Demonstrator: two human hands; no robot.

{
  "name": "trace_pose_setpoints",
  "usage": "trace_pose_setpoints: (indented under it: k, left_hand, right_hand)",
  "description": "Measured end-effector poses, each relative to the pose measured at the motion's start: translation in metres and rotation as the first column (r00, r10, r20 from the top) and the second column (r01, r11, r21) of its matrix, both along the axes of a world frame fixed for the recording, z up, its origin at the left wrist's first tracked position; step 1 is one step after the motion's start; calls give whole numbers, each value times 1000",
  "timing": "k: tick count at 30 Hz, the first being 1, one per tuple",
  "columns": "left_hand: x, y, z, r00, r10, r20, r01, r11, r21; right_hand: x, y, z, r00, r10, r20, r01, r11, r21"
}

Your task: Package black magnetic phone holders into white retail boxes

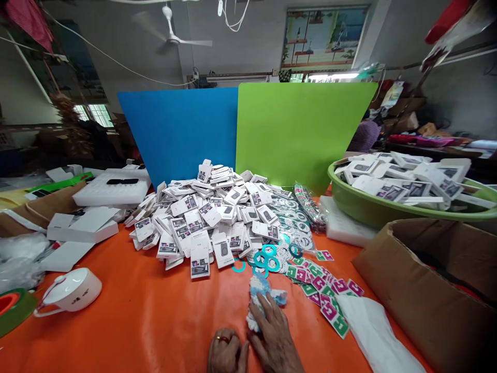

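Note:
My right hand [274, 336] presses its fingers together over a bunched blue-and-white cloth [257, 286] on the orange tabletop. Just left of it, my left hand [228, 352] rests as a loose fist with a ring on one finger; nothing shows in it, though its palm is hidden. Beyond the cloth lie several turquoise rings [271, 250] and white ones. A big heap of small white printed boxes [200, 254] fills the middle of the table. To the right of the cloth, pink and green stickers [329, 309] are spread out.
At the left stand a white mug [73, 290], a roll of green tape [21, 311] and opened white cartons [87, 228]. On the right are a cardboard box [423, 290] and a green basin [361, 210] of boxes. Blue [186, 134] and green panels [298, 134] rise behind.

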State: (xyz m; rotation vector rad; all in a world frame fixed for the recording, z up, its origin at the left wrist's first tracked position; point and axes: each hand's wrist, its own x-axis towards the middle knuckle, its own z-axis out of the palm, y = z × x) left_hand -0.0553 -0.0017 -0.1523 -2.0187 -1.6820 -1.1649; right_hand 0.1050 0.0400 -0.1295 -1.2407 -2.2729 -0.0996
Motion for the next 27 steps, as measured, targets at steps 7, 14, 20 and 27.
trace_pose_setpoints:
  k: [7, 14, 20, 27]
  left_hand:
    - [0, 0, 0, 1000, -4, 0, 4, 1000, 11]
    - [-1, -1, 4, 1000, -1, -27, 1, 1000, 3]
    - [0, -1, 2, 1000, -2, 5, 2, 1000, -4]
    - [1, -1, -2, 999, 19, -33, -19, 1000, -4]
  right_hand:
    - [0, -1, -1, 1000, -15, 8, 15, 1000, -20]
    - [0, -1, 0, 1000, -12, -19, 11, 999, -35]
    - [-1, -2, 2, 1000, -25, -7, 24, 998, -56]
    - [1, 3, -5, 1000, 3, 15, -4, 999, 34]
